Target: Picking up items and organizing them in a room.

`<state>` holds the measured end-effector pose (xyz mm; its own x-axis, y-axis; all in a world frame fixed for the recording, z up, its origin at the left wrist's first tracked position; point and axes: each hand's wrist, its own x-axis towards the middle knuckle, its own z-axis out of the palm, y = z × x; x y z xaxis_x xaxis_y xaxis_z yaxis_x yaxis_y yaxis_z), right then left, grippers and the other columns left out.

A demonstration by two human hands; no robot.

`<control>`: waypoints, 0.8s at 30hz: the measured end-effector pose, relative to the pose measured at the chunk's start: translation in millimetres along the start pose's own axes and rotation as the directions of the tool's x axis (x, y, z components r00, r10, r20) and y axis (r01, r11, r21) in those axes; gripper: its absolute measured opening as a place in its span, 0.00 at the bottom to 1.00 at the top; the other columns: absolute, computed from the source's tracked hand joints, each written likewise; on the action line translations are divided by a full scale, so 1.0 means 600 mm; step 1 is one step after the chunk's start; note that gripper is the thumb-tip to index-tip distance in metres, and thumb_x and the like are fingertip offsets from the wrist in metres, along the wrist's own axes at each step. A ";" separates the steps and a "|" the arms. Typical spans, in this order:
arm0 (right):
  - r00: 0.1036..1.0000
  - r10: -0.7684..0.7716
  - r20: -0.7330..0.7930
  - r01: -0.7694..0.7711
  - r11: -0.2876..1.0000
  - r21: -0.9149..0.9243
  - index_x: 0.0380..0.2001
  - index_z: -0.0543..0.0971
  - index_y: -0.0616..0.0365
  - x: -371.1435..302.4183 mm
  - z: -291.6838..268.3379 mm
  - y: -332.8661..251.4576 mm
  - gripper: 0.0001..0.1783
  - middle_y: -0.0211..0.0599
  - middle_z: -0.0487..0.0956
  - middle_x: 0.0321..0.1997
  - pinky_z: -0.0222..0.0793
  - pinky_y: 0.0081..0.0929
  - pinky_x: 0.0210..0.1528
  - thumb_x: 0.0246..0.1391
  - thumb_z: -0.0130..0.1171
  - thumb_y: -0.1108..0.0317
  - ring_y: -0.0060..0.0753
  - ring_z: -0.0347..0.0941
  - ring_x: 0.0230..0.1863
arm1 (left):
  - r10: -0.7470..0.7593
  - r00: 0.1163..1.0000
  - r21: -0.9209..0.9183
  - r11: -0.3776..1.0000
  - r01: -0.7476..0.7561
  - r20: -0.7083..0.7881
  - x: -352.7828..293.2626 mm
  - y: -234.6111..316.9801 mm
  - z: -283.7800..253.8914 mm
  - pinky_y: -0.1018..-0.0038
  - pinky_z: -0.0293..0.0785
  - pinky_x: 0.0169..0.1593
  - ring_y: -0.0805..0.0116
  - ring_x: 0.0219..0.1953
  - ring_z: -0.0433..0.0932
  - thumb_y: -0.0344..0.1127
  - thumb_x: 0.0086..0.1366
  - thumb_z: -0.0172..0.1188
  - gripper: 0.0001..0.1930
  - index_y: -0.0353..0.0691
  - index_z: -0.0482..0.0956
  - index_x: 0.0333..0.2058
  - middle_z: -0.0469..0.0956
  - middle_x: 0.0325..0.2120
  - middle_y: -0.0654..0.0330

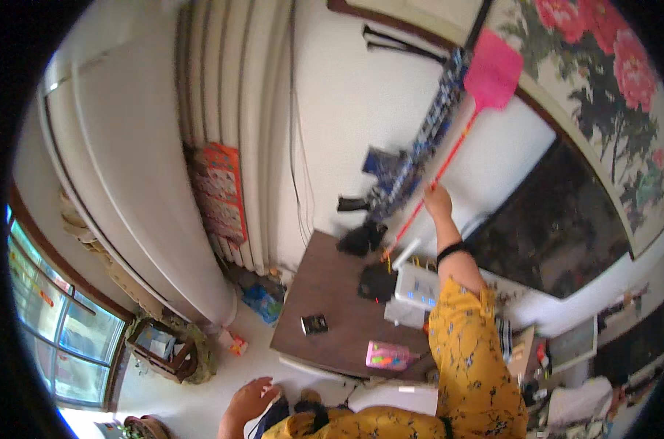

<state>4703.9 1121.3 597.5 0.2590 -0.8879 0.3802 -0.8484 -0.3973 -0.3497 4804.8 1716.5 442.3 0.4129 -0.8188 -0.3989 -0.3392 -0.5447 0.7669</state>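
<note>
A pink fly swatter (493,71) with a thin red handle is gripped in my right hand (438,203), raised in front of the wall. Its broad head points up and its handle end hangs above the brown cabinet top (332,282). Close beside the swatter, a blue-and-black camouflage toy gun (420,139) stands tilted against the wall. My left hand (253,399) is low, near the front of the cabinet; its fingers are loosely stretched and nothing shows in them.
On the cabinet are a white router (417,284), a black box (376,282), a small dark packet (314,324) and a pink tray of colourful pieces (388,356). A dark screen (555,216) is on the wall at right. A tall pale appliance (138,161) and a wooden stand (162,350) are at left.
</note>
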 end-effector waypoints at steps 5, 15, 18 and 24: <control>0.994 -0.056 -0.096 0.058 0.998 0.012 0.27 0.75 0.62 -0.021 0.008 -0.008 0.22 0.55 0.76 0.31 0.65 0.47 0.39 0.52 0.47 0.51 0.57 0.72 0.37 | -0.049 0.999 -0.003 0.999 0.049 0.015 -0.008 0.015 -0.009 0.69 0.70 0.45 0.60 0.40 0.75 0.47 0.59 0.53 0.23 0.36 0.71 0.47 0.76 0.39 0.52; 0.976 0.116 -0.186 -0.104 0.992 0.076 0.29 0.74 0.61 -0.027 -0.003 -0.011 0.20 0.53 0.76 0.33 0.66 0.46 0.40 0.52 0.49 0.52 0.56 0.72 0.38 | -0.027 1.000 0.004 1.000 0.027 -0.007 -0.002 0.004 -0.002 0.68 0.71 0.45 0.58 0.40 0.76 0.48 0.59 0.53 0.24 0.36 0.71 0.47 0.76 0.39 0.52; 0.970 0.101 -0.221 -0.085 0.993 0.079 0.27 0.74 0.62 -0.016 0.008 0.017 0.20 0.53 0.76 0.31 0.66 0.46 0.39 0.52 0.50 0.52 0.56 0.72 0.36 | 0.021 1.000 0.031 0.999 -0.021 -0.002 0.008 -0.011 0.007 0.68 0.70 0.45 0.58 0.40 0.75 0.48 0.60 0.52 0.23 0.36 0.71 0.47 0.76 0.40 0.52; 0.987 0.025 -0.161 0.007 0.980 0.197 0.28 0.73 0.62 0.003 0.034 0.045 0.19 0.50 0.77 0.30 0.67 0.42 0.37 0.52 0.51 0.53 0.51 0.74 0.34 | 0.012 0.999 0.010 1.000 -0.011 -0.033 0.004 -0.008 0.011 0.68 0.71 0.44 0.59 0.40 0.76 0.49 0.58 0.53 0.23 0.37 0.72 0.45 0.76 0.40 0.52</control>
<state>4691.0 1104.0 571.3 0.1599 -0.8489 0.5038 -0.7391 -0.4412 -0.5090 4801.6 1716.1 434.4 0.4368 -0.8185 -0.3731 -0.3526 -0.5374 0.7661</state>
